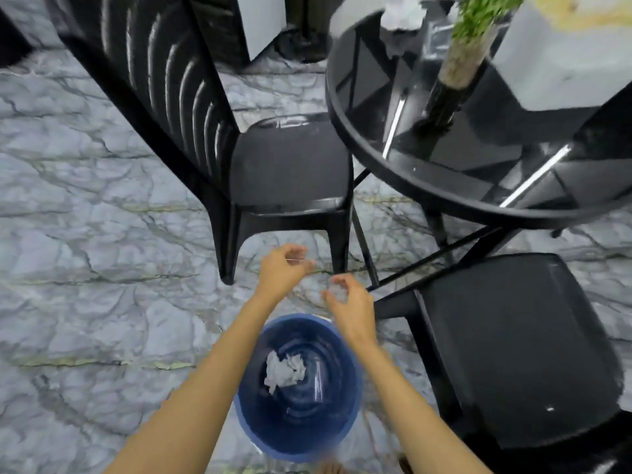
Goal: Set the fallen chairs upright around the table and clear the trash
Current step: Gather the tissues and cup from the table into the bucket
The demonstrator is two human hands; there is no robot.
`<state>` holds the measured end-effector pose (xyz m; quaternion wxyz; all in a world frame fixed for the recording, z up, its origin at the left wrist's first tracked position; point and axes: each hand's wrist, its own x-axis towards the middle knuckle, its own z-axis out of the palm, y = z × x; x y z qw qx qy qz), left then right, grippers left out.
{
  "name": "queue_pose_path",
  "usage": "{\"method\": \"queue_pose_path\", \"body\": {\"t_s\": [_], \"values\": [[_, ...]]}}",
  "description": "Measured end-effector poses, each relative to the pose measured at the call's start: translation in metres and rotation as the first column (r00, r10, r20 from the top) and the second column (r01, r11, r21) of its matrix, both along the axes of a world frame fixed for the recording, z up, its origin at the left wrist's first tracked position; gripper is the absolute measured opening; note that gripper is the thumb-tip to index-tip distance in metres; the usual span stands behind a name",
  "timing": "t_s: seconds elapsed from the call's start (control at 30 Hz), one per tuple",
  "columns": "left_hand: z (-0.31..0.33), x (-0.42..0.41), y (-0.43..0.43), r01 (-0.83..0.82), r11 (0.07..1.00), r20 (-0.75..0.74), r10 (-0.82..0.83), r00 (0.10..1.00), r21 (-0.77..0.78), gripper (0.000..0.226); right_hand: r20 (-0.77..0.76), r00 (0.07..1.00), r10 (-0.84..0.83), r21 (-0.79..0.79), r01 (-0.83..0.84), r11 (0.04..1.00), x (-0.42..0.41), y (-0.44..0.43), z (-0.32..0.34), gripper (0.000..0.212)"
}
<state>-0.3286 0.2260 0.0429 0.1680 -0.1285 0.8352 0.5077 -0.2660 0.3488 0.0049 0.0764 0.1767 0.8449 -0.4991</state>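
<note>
A blue bin [301, 436] stands on the marble floor right below me, with a crumpled white paper [284, 371] inside it. Both my hands hover over the bin's far rim. My left hand [285, 268] and my right hand [349, 302] have loosely curled fingers, and I see nothing held in either. A black slatted chair [290, 172] stands upright to the left of the round black glass table [386, 165]. A second black chair [513, 336] stands upright at the right, its seat close to my right arm. Another crumpled paper [402, 13] lies on the table's far side.
A tall vase with green stems [468, 46] stands on the table. A white cabinet [266, 25] is beyond the left chair. A clear plastic liner seems to show around the bin's base. Open marble floor [85, 268] spreads to the left.
</note>
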Motion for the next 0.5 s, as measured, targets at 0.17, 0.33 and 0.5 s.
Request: {"method": "queue_pose_path", "body": {"t_s": [0.17,0.33,0.5], "values": [[0.124,-0.074,0.009,-0.031,0.997,-0.276,0.05,0.96,0.072,0.028,-0.228,0.973,0.038,0.03,-0.032,0.999,-0.071,0.005,0.129,0.027],[0.201,-0.151,0.02,0.098,0.994,-0.37,-0.074,0.926,0.048,0.032,-0.353,0.934,-0.047,0.065,0.074,0.995,-0.133,0.02,0.214,0.026],[0.225,-0.246,0.055,0.354,0.934,-0.397,-0.341,0.852,-0.043,0.04,-0.4,0.872,-0.283,0.11,0.352,0.93,-0.212,0.048,0.252,0.028]]}}
